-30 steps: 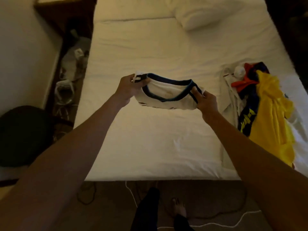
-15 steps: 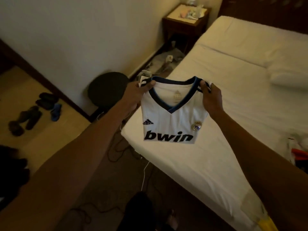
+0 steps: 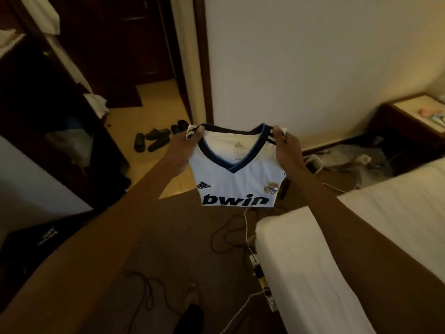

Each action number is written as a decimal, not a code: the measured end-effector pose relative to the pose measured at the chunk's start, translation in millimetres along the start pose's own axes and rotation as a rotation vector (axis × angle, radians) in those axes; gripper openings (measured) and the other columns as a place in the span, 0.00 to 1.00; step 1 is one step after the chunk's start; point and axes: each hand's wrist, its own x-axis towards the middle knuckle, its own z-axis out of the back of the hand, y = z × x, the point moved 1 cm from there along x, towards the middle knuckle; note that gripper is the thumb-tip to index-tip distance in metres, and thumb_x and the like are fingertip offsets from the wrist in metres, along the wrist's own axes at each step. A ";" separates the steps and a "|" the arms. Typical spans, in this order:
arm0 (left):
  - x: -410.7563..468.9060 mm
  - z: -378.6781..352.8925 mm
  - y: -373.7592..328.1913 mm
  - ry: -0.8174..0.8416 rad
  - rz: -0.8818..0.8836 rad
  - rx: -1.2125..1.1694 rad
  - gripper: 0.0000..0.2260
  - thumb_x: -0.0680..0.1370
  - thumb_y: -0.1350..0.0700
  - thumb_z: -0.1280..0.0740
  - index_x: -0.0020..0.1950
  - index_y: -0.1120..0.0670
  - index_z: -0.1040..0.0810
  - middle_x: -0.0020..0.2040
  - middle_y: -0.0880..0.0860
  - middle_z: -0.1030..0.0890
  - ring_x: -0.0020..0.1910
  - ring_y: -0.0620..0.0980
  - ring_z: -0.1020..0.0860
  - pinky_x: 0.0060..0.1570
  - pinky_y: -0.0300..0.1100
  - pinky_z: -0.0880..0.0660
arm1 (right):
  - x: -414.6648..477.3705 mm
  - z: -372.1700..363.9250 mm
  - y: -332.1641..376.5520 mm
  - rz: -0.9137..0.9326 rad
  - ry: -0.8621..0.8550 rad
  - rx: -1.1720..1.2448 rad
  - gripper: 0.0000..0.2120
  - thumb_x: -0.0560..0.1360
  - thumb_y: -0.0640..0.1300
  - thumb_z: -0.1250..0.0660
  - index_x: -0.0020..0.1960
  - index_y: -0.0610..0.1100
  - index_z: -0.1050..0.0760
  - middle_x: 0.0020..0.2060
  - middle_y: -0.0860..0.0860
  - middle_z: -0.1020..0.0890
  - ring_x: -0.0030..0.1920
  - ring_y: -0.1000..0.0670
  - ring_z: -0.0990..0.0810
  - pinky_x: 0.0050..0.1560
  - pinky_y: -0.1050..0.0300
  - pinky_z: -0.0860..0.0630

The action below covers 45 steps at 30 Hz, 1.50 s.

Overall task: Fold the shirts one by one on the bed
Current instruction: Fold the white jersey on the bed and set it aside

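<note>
The white shirt (image 3: 237, 174), already folded to a compact panel with collar and "bwin" lettering facing the person, hangs in the air above the floor (image 3: 168, 237), near the corner of the bed (image 3: 361, 237). The left hand (image 3: 183, 150) pinches one top corner and the right hand (image 3: 287, 150) the other. It looks like a carry to a resting place. Keep both pinches level and the top edge taut so the fold holds, then lay it down bottom edge first and let go together
</note>
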 end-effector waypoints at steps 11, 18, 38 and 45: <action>172.1 237.6 -54.3 -0.348 -0.078 0.141 0.16 0.80 0.41 0.34 0.50 0.54 0.18 0.45 0.54 0.15 0.44 0.51 0.15 0.46 0.47 0.18 | 167.4 -266.0 145.7 0.123 0.140 0.056 0.24 0.82 0.59 0.43 0.49 0.40 0.21 0.46 0.43 0.17 0.47 0.44 0.19 0.50 0.49 0.24; 269.6 310.7 -81.3 -0.524 -0.215 0.335 0.14 0.82 0.43 0.38 0.39 0.45 0.24 0.36 0.45 0.22 0.36 0.40 0.24 0.39 0.39 0.28 | 256.5 -370.2 194.6 0.185 0.163 0.075 0.20 0.83 0.56 0.44 0.48 0.42 0.23 0.41 0.48 0.21 0.42 0.50 0.23 0.36 0.60 0.32; 603.6 438.9 -99.0 -0.793 -0.202 0.078 0.27 0.80 0.36 0.39 0.52 0.60 0.18 0.41 0.52 0.16 0.38 0.45 0.16 0.39 0.38 0.21 | 603.9 -628.8 298.7 0.357 0.366 0.130 0.21 0.85 0.51 0.50 0.61 0.39 0.24 0.52 0.49 0.20 0.51 0.53 0.23 0.42 0.72 0.31; 732.6 515.8 -90.6 -0.822 -0.149 0.111 0.25 0.82 0.38 0.40 0.47 0.58 0.17 0.38 0.50 0.18 0.35 0.41 0.20 0.35 0.35 0.25 | 703.7 -738.0 315.2 0.335 0.402 0.125 0.23 0.85 0.56 0.50 0.60 0.41 0.23 0.49 0.50 0.19 0.50 0.51 0.20 0.49 0.56 0.25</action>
